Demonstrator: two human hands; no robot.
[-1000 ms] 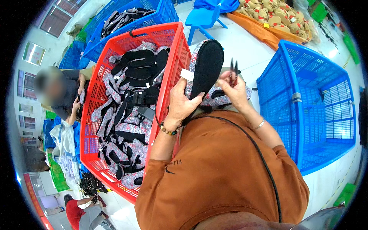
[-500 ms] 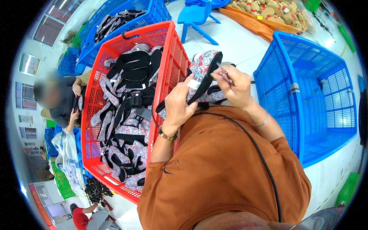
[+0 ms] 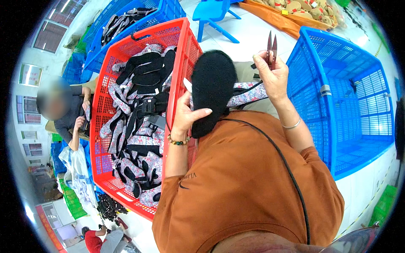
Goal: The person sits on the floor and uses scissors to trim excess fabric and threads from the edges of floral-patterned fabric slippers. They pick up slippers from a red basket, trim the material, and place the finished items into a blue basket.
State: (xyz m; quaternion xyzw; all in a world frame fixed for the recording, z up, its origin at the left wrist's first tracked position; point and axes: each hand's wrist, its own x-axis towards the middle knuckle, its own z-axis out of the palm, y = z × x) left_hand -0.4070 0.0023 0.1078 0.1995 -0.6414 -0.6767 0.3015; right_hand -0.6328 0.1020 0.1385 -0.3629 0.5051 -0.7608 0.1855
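My left hand (image 3: 185, 117) grips a slipper (image 3: 214, 86) by its edge, thumb across the black sole, which faces up at me. A white tag pokes out beside my fingers. Raised to the right of it, my right hand (image 3: 274, 80) is closed on a small pair of scissors (image 3: 272, 44), with the dark blades pointing up and slightly apart. The scissors are clear of the slipper. On my lap, behind the held slipper, lies another floral-patterned piece (image 3: 249, 93), partly hidden.
Floral and black slippers (image 3: 145, 76) fill a red crate (image 3: 181, 67) at my left. A blue crate (image 3: 327, 139) stands at my right. Ahead is a blue chair (image 3: 213, 14). Across the red crate sits a co-worker (image 3: 69, 109); a person in red (image 3: 95, 240) is farther off.
The slipper has turned from edge-on to sole up. My right hand has drawn away from it, up and to the right, and the scissors now point upward.
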